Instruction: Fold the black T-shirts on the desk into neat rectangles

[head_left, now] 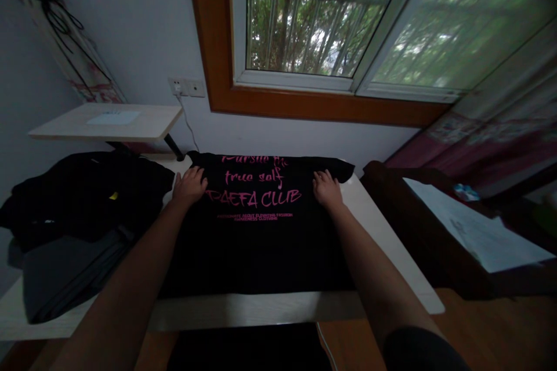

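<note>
A black T-shirt [261,255] with pink lettering lies spread out across the light tabletop. Its far edge reaches back towards the wall, and its near edge ends just short of the table's front. My left hand [190,185] rests on the left side of the shirt beside the print, fingers apart and lying on the cloth. On the opposite side, my right hand [327,188] touches the fabric near the upper right, also with fingers apart. I see no cloth pinched in either hand.
Dark folded and heaped clothes [87,197] sit at the table's left, below a raised shelf [152,122] bearing a paper. A cable runs from the wall socket [187,87]. Behind the table [383,232] is a window; a dark brown piece of furniture [418,243] stands to the right.
</note>
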Demonstrator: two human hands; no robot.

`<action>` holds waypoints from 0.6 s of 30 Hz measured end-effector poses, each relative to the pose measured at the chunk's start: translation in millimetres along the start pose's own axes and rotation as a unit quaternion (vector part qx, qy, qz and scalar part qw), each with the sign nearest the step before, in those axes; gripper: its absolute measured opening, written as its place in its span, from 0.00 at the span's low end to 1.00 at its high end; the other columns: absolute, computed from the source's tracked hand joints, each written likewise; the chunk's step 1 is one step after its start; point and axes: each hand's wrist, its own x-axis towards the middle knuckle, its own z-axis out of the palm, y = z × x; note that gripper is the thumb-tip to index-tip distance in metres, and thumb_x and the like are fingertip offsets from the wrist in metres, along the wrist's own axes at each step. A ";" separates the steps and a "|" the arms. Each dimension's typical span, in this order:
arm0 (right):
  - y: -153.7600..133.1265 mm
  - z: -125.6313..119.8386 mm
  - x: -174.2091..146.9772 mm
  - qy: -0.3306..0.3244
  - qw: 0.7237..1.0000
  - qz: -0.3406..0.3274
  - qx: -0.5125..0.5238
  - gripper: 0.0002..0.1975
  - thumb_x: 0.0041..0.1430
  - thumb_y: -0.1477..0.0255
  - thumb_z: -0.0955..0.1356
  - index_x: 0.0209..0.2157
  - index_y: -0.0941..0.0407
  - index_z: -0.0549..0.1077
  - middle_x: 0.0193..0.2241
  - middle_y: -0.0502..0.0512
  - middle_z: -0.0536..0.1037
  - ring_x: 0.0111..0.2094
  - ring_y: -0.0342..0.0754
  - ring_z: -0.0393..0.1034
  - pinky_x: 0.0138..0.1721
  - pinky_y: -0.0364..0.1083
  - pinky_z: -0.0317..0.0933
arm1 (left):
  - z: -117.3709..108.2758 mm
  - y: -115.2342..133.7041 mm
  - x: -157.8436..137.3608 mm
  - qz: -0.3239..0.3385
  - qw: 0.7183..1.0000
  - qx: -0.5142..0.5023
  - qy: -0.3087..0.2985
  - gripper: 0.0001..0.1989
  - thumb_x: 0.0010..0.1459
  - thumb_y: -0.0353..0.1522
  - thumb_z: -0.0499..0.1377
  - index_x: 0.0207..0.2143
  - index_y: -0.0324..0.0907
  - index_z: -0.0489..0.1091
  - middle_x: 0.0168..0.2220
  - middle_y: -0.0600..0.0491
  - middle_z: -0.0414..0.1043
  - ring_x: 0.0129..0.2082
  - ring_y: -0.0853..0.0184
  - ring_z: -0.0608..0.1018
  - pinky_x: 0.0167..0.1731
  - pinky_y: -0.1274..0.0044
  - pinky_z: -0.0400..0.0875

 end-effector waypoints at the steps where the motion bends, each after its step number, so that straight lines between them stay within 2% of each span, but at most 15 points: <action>1: -1.2 0.4 4.3 -0.002 1.000 0.002 -0.001 0.26 0.72 0.67 0.53 0.66 0.56 0.63 0.66 0.63 0.65 0.71 0.61 0.47 0.65 0.66 0.51 | 0.2 -0.4 2.6 -0.001 1.000 0.000 0.001 0.29 0.69 0.41 0.43 0.68 0.41 0.59 0.71 0.42 0.54 0.70 0.53 0.58 0.68 0.51 0.44; 6: -5.4 1.4 16.5 -0.007 1.000 0.006 -0.004 0.26 0.73 0.68 0.53 0.67 0.57 0.63 0.66 0.64 0.65 0.70 0.61 0.49 0.64 0.66 0.52 | 0.3 -0.8 10.1 -0.004 1.000 0.002 0.005 0.29 0.69 0.40 0.43 0.68 0.41 0.59 0.71 0.43 0.54 0.71 0.53 0.57 0.68 0.49 0.43; 10: -6.1 2.6 12.7 -0.002 1.000 0.019 0.008 0.27 0.73 0.67 0.53 0.67 0.56 0.62 0.66 0.62 0.65 0.70 0.61 0.50 0.64 0.64 0.52 | 1.0 1.4 7.0 -0.015 1.000 -0.005 0.012 0.29 0.69 0.40 0.42 0.68 0.41 0.59 0.71 0.43 0.54 0.71 0.54 0.58 0.68 0.49 0.43; 14: -6.9 0.3 -3.6 0.032 0.999 0.019 0.023 0.26 0.71 0.68 0.54 0.67 0.57 0.63 0.64 0.63 0.67 0.67 0.62 0.54 0.64 0.61 0.52 | 0.9 4.4 -5.3 -0.017 0.999 -0.013 0.031 0.27 0.68 0.37 0.43 0.67 0.43 0.61 0.71 0.44 0.56 0.71 0.55 0.57 0.68 0.50 0.41; 18: -9.0 -11.2 -34.2 0.066 0.997 0.038 0.023 0.26 0.70 0.68 0.57 0.65 0.56 0.66 0.59 0.66 0.71 0.57 0.64 0.62 0.56 0.59 0.60 | -0.8 4.7 -27.8 -0.007 0.998 -0.020 0.060 0.26 0.66 0.34 0.46 0.64 0.41 0.66 0.68 0.44 0.62 0.70 0.54 0.59 0.69 0.53 0.43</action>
